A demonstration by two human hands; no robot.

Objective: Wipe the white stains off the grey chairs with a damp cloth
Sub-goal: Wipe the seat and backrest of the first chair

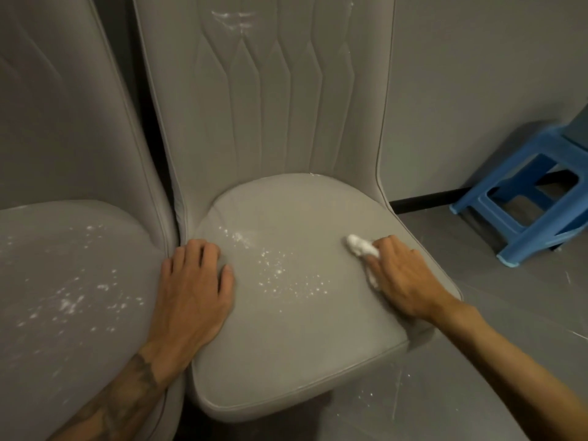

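Note:
Two grey padded chairs stand side by side. The right chair's seat point(286, 338) carries a scatter of white stains point(280, 272) across its middle, and its backrest has white smears point(235, 19) near the top. My right hand point(401, 278) presses a small white cloth point(361, 246) onto the seat's right side, to the right of the specks. My left hand point(194, 288) lies flat, fingers apart, on the seat's left edge, holding nothing. The left chair's seat point(47, 361) is also dotted with white stains point(73, 300).
A blue plastic stool point(509, 198) stands on the grey floor at the right, against the grey wall point(477, 90). A dark gap separates the two backrests. A few white specks lie on the floor point(369, 397) below the right seat's front corner.

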